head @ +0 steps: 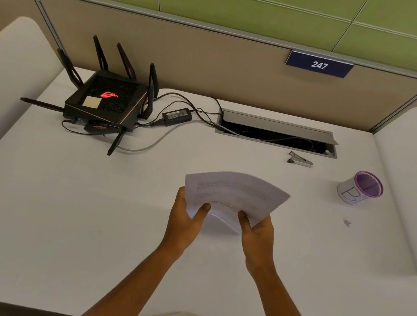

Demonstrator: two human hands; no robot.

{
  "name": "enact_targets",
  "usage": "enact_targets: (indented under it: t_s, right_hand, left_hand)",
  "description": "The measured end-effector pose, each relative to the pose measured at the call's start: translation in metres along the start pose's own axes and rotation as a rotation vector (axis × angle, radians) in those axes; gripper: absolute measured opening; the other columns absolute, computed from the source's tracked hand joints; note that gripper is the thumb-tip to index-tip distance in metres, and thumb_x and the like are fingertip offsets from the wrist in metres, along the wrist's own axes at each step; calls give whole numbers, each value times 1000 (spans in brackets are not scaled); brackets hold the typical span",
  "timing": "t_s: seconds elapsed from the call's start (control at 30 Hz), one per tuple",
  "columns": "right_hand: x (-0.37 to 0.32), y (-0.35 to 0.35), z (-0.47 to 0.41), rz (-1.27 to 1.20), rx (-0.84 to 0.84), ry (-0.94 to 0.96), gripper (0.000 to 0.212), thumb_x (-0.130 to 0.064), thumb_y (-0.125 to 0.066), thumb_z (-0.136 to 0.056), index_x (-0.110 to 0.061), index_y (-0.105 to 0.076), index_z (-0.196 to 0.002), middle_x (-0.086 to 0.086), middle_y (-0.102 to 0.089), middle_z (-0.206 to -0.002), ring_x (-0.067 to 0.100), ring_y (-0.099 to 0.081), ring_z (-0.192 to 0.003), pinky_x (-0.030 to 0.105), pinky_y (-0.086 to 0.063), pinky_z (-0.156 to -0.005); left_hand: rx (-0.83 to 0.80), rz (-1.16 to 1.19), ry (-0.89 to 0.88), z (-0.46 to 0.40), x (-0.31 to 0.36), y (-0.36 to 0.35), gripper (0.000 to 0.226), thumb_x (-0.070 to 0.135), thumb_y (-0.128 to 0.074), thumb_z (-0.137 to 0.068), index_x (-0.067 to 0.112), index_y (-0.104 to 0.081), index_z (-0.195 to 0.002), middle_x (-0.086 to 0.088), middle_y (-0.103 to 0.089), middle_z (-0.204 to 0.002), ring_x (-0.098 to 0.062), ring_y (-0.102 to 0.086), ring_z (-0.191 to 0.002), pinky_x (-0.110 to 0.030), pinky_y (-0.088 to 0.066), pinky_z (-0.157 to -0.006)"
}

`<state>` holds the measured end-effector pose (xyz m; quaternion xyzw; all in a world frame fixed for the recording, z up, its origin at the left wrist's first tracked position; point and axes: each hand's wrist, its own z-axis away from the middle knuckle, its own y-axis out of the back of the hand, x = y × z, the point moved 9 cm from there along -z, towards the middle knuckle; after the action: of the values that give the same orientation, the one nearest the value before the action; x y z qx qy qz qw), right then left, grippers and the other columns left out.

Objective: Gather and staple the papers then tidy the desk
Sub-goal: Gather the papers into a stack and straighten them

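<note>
A small stack of white printed papers is held just above the middle of the white desk, curved and tilted away from me. My left hand grips its near left edge and my right hand grips its near right edge. A small silver stapler lies on the desk behind the papers, to the right, apart from both hands. A white cup with a purple rim stands at the far right, empty as far as I can see.
A black router with several antennas sits at the back left, with a power brick and cables running to an open cable tray at the back. A small scrap lies near the cup. Padded partitions flank the desk.
</note>
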<state>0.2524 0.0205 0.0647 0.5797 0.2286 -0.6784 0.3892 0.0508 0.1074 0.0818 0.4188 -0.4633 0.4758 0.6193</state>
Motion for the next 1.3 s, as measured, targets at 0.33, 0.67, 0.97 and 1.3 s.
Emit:
enact_targets:
  t_s: [0.33, 0.67, 0.97, 1.3]
  right_hand:
    - [2, 17, -3, -5, -302, -146, 31, -16, -77, -91, -14, -71, -122, 0, -79, -116, 24, -76, -108, 41, -61, -94]
    - [28, 11, 28, -330, -231, -251, 44, -14, -75, -86, -7, -69, -129, 14, -75, -124, 33, -73, -113, 49, -60, -93]
    - [15, 21, 10, -104, -104, -214, 27, -11, -74, -94, -17, -71, -121, 0, -81, -111, 20, -79, -97, 36, -65, -77]
    - [-9, 51, -12, 76, -151, -141, 17, -16, -69, -98, -20, -74, -114, -2, -82, -105, 20, -80, -91, 33, -65, -75]
  left_hand:
    - [30, 117, 141, -6, -19, 25, 30, 27, -77, -93, 34, -65, -119, 7, -76, -116, -16, -75, -102, -25, -64, -76]
    - [70, 601, 287, 14, -38, 19, 49, 12, -68, -99, 30, -57, -144, 0, -74, -131, -23, -72, -119, -49, -57, -102]
    - [185, 560, 282, 11, -51, 60, 35, 13, -65, -101, 20, -64, -135, -4, -76, -127, -26, -72, -118, -41, -63, -89]
    - [-101, 15, 160, -23, -20, 83, 43, 23, -83, -86, 31, -64, -124, 2, -80, -109, -21, -78, -101, -41, -66, -83]
